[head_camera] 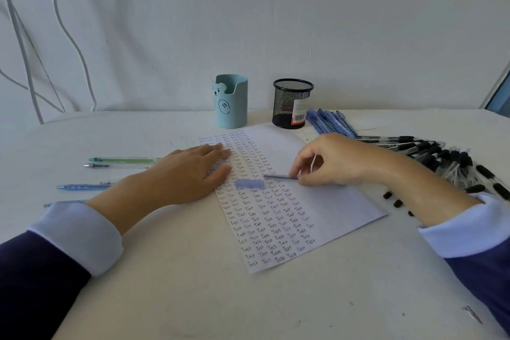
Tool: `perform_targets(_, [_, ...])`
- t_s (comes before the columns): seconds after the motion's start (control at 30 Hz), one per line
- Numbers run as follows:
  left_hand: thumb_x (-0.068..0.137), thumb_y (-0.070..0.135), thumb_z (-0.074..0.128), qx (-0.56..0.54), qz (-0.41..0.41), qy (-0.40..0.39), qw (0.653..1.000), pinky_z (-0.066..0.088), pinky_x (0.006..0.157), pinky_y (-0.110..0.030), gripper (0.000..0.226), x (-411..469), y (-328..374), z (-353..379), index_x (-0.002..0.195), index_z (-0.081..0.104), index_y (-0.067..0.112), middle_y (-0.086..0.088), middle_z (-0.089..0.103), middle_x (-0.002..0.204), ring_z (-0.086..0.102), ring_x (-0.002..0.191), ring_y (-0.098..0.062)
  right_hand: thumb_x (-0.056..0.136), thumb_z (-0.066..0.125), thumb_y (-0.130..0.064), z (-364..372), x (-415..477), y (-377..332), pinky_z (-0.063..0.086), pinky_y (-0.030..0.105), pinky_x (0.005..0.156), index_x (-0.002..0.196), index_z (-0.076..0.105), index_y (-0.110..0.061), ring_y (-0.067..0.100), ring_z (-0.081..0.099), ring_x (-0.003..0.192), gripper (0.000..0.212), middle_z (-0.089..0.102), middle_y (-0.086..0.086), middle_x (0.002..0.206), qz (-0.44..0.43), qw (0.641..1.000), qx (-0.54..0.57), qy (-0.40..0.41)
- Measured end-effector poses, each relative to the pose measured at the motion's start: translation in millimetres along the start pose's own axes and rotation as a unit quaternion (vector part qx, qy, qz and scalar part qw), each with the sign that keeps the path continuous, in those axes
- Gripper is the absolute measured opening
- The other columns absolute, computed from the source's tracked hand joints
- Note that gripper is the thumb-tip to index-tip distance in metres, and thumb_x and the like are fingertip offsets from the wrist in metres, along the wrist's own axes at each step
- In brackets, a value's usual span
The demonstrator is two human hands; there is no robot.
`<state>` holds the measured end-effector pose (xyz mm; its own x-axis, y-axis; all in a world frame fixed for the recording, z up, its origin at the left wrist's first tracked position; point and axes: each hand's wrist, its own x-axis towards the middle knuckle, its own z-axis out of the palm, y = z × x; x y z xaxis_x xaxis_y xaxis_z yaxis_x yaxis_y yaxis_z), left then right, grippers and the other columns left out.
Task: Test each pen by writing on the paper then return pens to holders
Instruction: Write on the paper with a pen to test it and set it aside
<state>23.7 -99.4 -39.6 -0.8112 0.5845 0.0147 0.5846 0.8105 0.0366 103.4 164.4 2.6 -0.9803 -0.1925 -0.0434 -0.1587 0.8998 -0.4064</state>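
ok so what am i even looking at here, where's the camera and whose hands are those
There is no machine here. The one picture comes from a camera worn on a person's head, looking forward and down, so the two arms reaching in belong to the wearer.

The left hand lies flat on a sheet of paper covered in rows of the word "Test", holding it down. The right hand pinches a thin pen low over the paper. A small pale blue piece, blurred, perhaps a cap, sits just beside the pen's tip.

On the white table stand a blue bear holder and a black mesh holder. To the right lie blue pens and black-capped pens; a few loose pens lie on the left.
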Motion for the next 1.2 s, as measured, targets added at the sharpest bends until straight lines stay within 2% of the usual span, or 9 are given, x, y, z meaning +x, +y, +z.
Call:
perform_targets(0.27, [0.099,0.057,0.020,-0.003,0.001,0.003,1.000,0.016,0.117,-0.032,0.057,0.8,-1.6,1.6,0.153,0.019,0.037,0.012,0.014,0.161,0.020,0.146,-0.011,0.085,0.069,-0.018,-7.0,-9.8,-10.8,0.036,0.010,0.045,0.091,0.076,-0.035,-0.004,0.051,0.048,0.020,0.064,-0.014,0.073,0.010,0.999,-0.013,-0.044])
perform_targets(0.5, [0.099,0.056,0.020,-0.002,0.003,0.007,1.000,0.016,0.117,-0.031,0.057,0.7,-2.3,2.3,0.153,0.019,0.037,0.011,0.015,0.161,0.020,0.146,-0.011,0.082,0.075,-0.022,-11.1,-21.9,-22.6,0.046,0.015,0.060,0.092,0.076,-0.037,0.003,0.060,0.064,0.018,0.066,-0.020,0.075,-0.014,0.990,0.005,-0.140])
perform_targets(0.6, [0.099,0.059,0.018,0.001,0.005,0.008,1.000,0.018,0.116,-0.031,0.059,0.6,-2.0,2.1,0.153,0.020,0.036,0.011,0.016,0.161,0.021,0.146,-0.012,0.081,0.077,-0.019,-3.3,-21.2,-29.2,0.052,0.023,0.062,0.094,0.076,-0.031,0.012,0.062,0.062,0.018,0.067,-0.012,0.075,-0.029,0.989,0.032,-0.138])
perform_targets(0.7, [0.099,0.058,0.019,0.000,0.005,0.008,1.000,0.018,0.116,-0.032,0.058,-0.1,-1.6,2.0,0.153,0.019,0.036,0.011,0.015,0.161,0.022,0.146,-0.012,0.081,0.078,-0.017,-1.4,-21.4,-31.7,0.058,0.026,0.060,0.094,0.077,-0.028,0.024,0.067,0.075,0.017,0.067,-0.008,0.076,-0.022,0.989,0.051,-0.139])
perform_targets(0.83, [0.099,0.056,0.020,0.000,0.004,0.005,1.000,0.017,0.117,-0.032,0.058,0.2,-0.9,1.5,0.153,0.018,0.036,0.010,0.015,0.161,0.020,0.146,-0.012,0.081,0.079,-0.016,-0.2,-19.9,-30.2,0.055,0.023,0.054,0.096,0.077,-0.023,0.018,0.066,0.072,0.017,0.070,0.000,0.081,-0.004,0.989,0.067,-0.135])
perform_targets(0.97, [0.100,0.055,0.020,0.000,0.002,0.003,1.000,0.016,0.117,-0.032,0.057,0.4,-1.0,1.4,0.153,0.018,0.036,0.011,0.014,0.161,0.019,0.147,-0.012,0.082,0.077,-0.016,2.6,-16.8,-29.8,0.057,0.024,0.057,0.097,0.075,-0.022,0.019,0.067,0.068,0.017,0.072,0.000,0.082,0.006,0.990,0.072,-0.120])
perform_targets(1.07, [0.100,0.055,0.020,-0.002,0.004,0.003,1.000,0.016,0.118,-0.033,0.057,0.7,-0.4,1.3,0.153,0.018,0.036,0.011,0.014,0.161,0.019,0.147,-0.012,0.084,0.073,-0.019,9.1,-11.7,-29.6,0.054,0.021,0.060,0.110,0.069,-0.028,0.000,0.061,0.058,0.028,0.070,-0.005,0.086,-0.002,0.997,0.030,-0.074])
perform_targets(1.13, [0.101,0.052,0.019,-0.002,0.005,0.002,1.000,0.016,0.118,-0.033,0.055,0.9,-1.0,1.2,0.153,0.018,0.035,0.011,0.014,0.161,0.019,0.147,-0.012,0.086,0.068,-0.024,18.5,-7.6,-29.2,0.050,0.027,0.067,0.132,0.055,-0.037,0.001,0.058,0.064,0.049,0.067,-0.005,0.088,-0.016,0.999,-0.003,-0.041])
perform_targets(1.2, [0.103,0.046,0.019,-0.005,0.003,0.002,1.000,0.017,0.119,-0.033,0.052,1.3,-2.2,0.2,0.153,0.019,0.035,0.012,0.015,0.161,0.021,0.146,-0.012,0.090,0.058,-0.030,30.3,-3.2,-28.5,0.046,0.035,0.063,0.146,0.034,-0.044,0.007,0.054,0.066,0.063,0.062,-0.004,0.083,-0.036,0.998,-0.044,-0.020])
